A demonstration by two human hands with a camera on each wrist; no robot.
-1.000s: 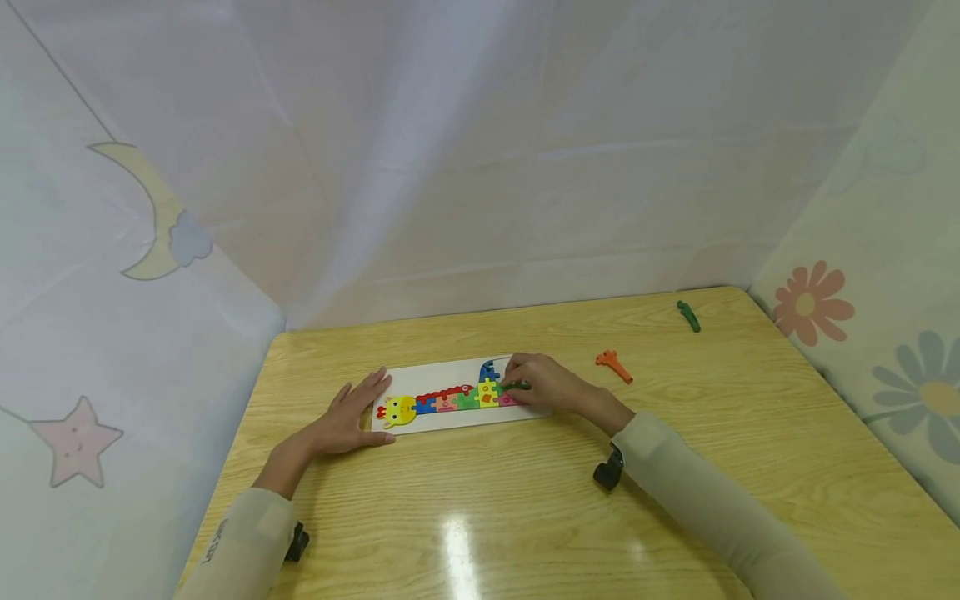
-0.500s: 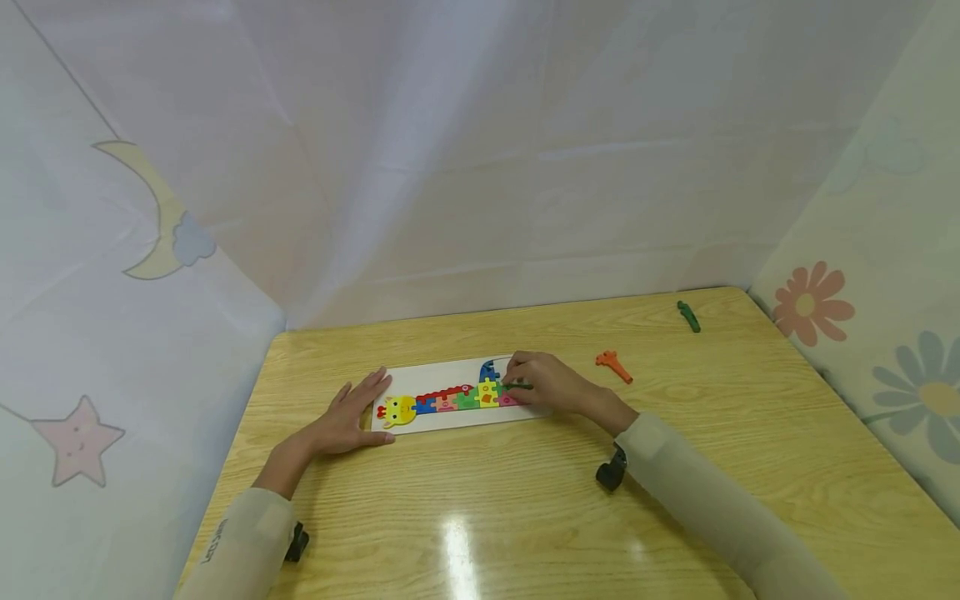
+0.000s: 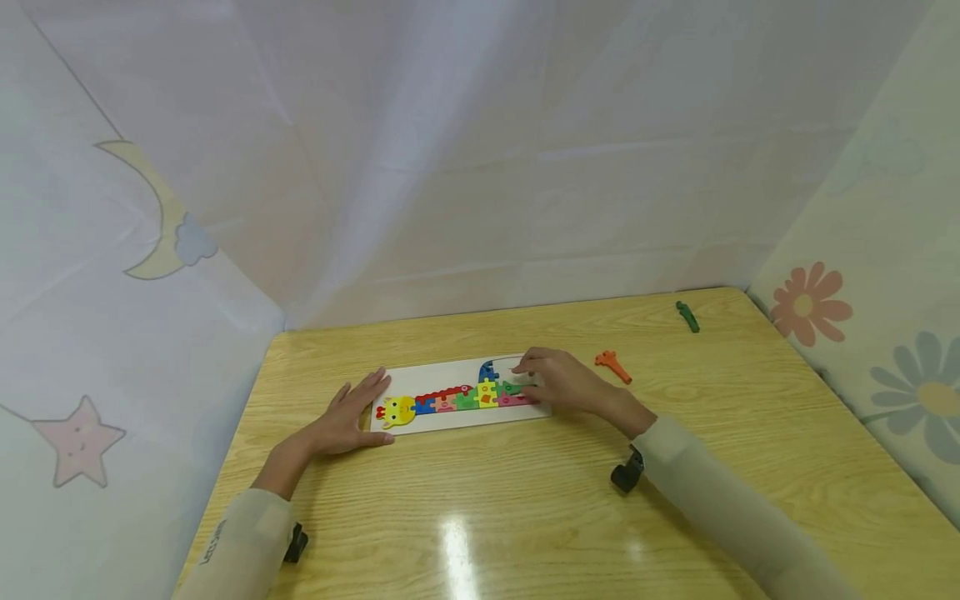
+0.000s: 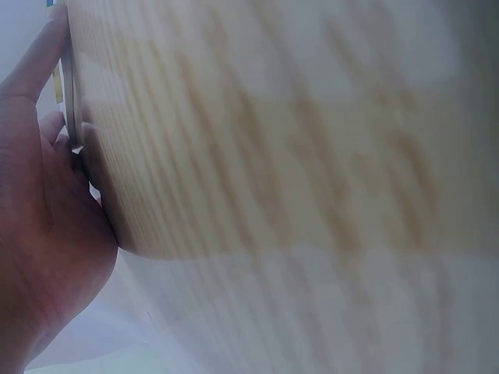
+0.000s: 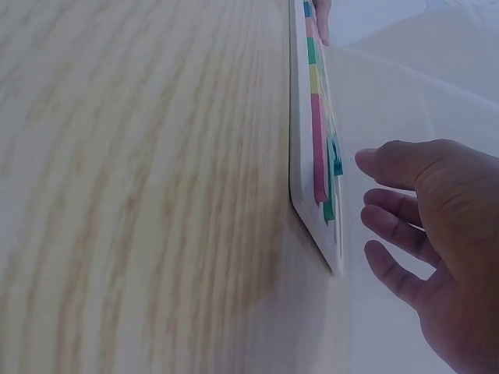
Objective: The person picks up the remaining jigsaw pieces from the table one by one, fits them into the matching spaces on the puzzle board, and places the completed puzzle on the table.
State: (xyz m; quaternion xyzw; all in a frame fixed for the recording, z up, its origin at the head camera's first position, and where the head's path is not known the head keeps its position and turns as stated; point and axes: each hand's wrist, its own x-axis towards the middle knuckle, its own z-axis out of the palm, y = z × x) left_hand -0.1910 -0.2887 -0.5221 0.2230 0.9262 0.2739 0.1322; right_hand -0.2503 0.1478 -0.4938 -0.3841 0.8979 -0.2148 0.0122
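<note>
A white puzzle board (image 3: 435,377) bears a colourful giraffe made of interlocking pieces, with a yellow head (image 3: 399,411) at its left end. My left hand (image 3: 345,425) rests at the board's left end, thumb and fingers spread around the corner; the left wrist view shows the same hand (image 4: 47,234) at the board's edge. Over the right end is my right hand (image 3: 570,385), fingers slightly bent and holding nothing. Beneath its fingertips lie a green leg piece (image 3: 512,388) and a pink piece (image 3: 512,400). In the right wrist view, the fingers (image 5: 394,164) are apart from the pieces.
An orange piece (image 3: 615,365) lies on the wooden table (image 3: 450,492) to the right of the board. Farther back, near the right corner, is a dark green piece (image 3: 687,317). Printed cloth (image 3: 585,167) surrounds the table at the back and sides.
My right hand has let go of the green leg piece, which now lies flat among the others on the board, and has drawn slightly right with its fingers parted. The left hand stays put.
</note>
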